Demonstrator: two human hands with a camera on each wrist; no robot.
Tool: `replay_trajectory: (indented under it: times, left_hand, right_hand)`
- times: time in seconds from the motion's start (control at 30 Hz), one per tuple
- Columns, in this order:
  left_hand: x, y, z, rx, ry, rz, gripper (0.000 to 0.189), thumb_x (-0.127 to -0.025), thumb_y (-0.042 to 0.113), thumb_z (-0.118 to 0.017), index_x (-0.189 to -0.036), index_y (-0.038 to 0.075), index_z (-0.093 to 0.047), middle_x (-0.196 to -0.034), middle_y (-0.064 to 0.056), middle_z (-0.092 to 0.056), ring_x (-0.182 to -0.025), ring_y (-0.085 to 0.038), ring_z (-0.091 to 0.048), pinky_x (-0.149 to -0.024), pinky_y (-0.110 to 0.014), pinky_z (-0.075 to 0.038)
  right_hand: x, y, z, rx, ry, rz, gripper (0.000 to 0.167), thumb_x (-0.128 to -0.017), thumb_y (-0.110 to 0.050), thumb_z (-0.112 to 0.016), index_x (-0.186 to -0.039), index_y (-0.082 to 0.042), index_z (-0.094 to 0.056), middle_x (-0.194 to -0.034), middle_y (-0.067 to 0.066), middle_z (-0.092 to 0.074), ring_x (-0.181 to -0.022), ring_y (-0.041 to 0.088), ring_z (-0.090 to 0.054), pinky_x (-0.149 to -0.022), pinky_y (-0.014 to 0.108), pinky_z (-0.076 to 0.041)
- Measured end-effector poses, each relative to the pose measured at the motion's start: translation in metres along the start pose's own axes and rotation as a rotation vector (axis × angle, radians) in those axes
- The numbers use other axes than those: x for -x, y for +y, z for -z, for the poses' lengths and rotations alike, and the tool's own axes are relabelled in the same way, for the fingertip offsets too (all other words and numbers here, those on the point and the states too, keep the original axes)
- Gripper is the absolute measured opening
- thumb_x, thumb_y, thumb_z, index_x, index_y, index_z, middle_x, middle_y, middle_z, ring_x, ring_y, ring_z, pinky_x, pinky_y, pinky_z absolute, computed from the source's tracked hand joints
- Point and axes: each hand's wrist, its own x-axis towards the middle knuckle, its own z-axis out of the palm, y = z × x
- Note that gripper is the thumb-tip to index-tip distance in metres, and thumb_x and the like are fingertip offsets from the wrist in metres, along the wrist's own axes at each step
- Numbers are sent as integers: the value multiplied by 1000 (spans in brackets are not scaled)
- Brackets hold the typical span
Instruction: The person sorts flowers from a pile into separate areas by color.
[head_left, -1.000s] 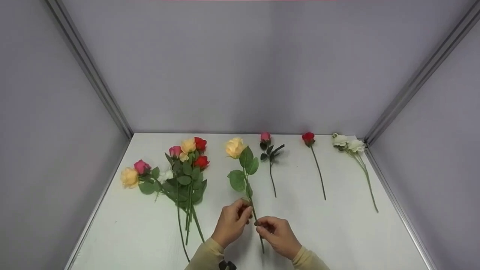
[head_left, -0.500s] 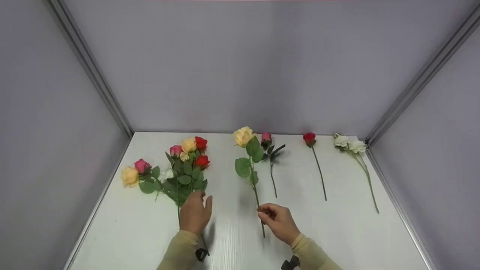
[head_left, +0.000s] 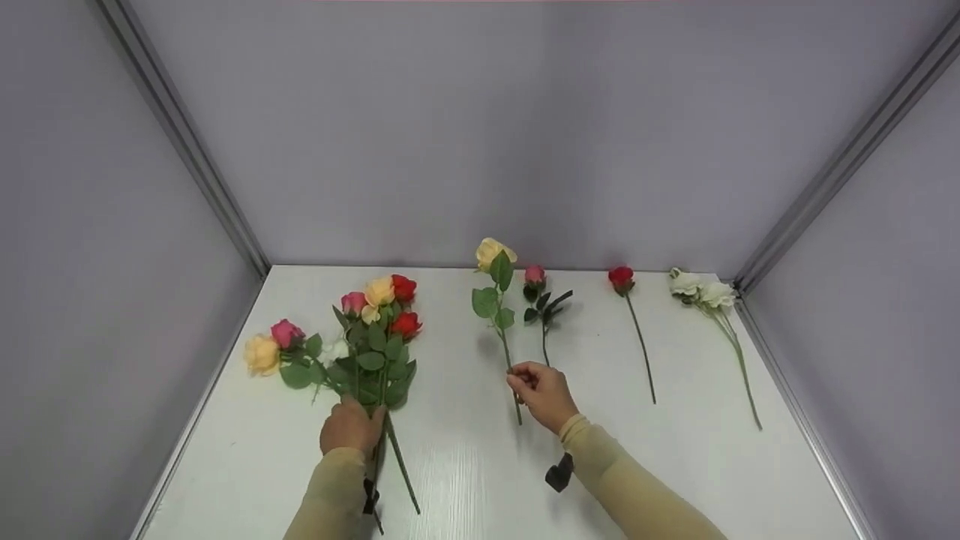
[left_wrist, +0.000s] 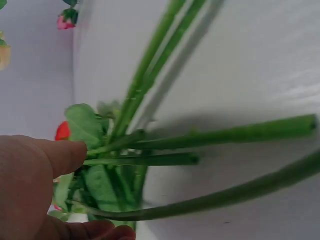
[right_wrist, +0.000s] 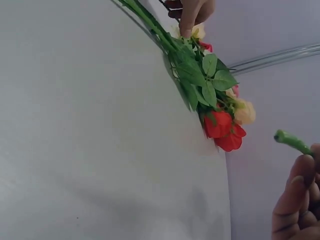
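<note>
My right hand pinches the lower stem of a yellow rose, a leafy artificial flower raised over the back of the table. In the right wrist view only the cut end of its green stem shows beside the fingers. My left hand is at the stems of a bunch of roses lying at the left. Its thumb meets the stems on one side and its fingers curl below, with several stems reaching past. Red, yellow and pink blooms top the bunch.
To the right lie a dark-leaved pink rose, a red rose and white flowers. A yellow rose and a pink rose stick out leftward from the bunch. Grey panels wall in the white table.
My left hand has left the yellow rose's stem and moved left onto the bunch's stems. My right hand has carried the yellow rose up and away toward the back.
</note>
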Motion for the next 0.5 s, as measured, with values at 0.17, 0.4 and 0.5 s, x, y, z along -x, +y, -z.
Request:
replay_trajectory:
  times: [0.17,0.4,0.5]
  left_hand:
    - [2,-7,-11,5,-46,9,63,-92,36,-62,-118,-19,-47,-96,-32,-61,-88,-47,-62,-73,-54,-49]
    - [1,-7,-20,1,-45,9,62,-93,37,-61,-118,-18,-47,-91,-30,-63,-84,-45,-64,-69,-53,-50]
    - [0,-8,-22,20,-48,19,63,-93,37,-59,-121,-18,-45,-95,-31,-63,-87,-46,-64,-70,-53,-50]
  right_hand:
    - [-24,6,-15,68,-20,-73,18,-94,-20,-65,-102,-4,-68,-84,7,-66,-66,13,-61,-59,27,-51]
    - [-52,17,-35,88,-2,-175,23,-96,-21,-62,-109,-3,-67,-89,6,-65,-71,13,-62,-62,28,-52]
    - [-60,20,-43,76,39,-213,23,-95,-20,-62,-110,-2,-67,-87,3,-64,-71,14,-62,-63,29,-52]
